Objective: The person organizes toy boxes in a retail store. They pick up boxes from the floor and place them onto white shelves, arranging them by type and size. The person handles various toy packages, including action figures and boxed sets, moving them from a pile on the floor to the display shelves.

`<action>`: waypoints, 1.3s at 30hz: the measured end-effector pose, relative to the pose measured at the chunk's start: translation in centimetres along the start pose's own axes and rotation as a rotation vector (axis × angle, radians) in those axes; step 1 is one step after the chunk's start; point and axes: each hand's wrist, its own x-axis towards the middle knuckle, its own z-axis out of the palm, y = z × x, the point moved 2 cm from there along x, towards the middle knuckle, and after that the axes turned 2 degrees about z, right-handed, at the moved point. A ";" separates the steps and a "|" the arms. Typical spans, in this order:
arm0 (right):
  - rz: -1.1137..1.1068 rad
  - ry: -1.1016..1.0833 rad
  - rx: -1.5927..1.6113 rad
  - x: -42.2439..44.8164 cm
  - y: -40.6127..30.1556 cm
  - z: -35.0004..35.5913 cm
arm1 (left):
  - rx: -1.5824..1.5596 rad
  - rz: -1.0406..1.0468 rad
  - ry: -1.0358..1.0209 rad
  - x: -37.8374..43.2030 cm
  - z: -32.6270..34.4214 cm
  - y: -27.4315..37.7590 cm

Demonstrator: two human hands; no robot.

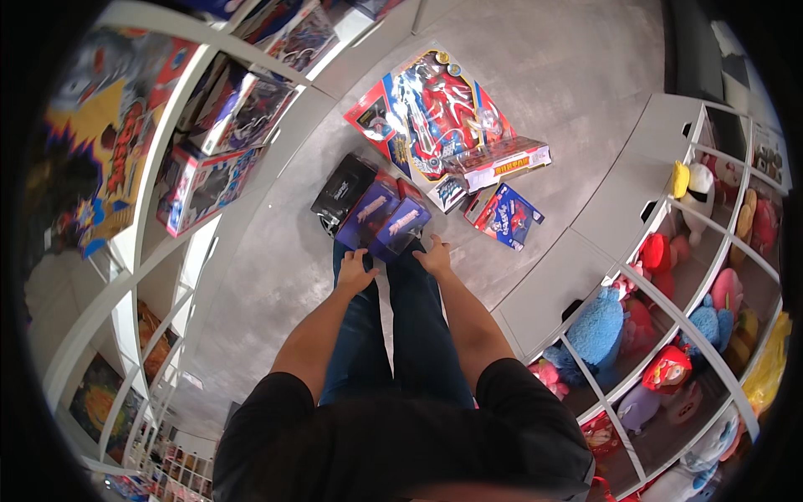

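My left hand [356, 273] is over the left trouser leg, just short of the near edge of a dark purple box [370, 214]. Its thumb stands apart from the fingers, and nothing shows in it. On the other side, my right hand [435, 258] is close to the near right corner of a second purple box [403, 224], with thumb and fingers spread. The two purple boxes stand side by side at my feet, covering part of my shoes. A black box [344, 188] bearing white writing touches the left one.
A large red toy-figure package [433, 100] lies beyond the boxes, with a smaller toy box [502, 164] overlapping its corner. Nearby on the floor is a blue carded toy [507, 216]. Shelves of boxed toys [216, 179] run along the left, plush-toy shelves [665, 207] along the right.
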 end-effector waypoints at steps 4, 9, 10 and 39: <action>0.315 0.125 0.186 1.8 2.3 -3.2 | 0.027 -0.063 -0.077 0.2 2.2 -1.3; 0.268 0.569 0.715 9.2 3.2 -8.4 | 0.014 -0.100 -0.123 1.2 2.6 -2.0; 0.370 0.535 0.763 10.9 2.1 -9.9 | 0.032 -0.082 -0.111 1.4 2.8 -2.4; -0.841 0.963 -0.150 -16.2 -3.8 -19.4 | -1.344 -0.116 0.413 -4.9 -11.4 28.0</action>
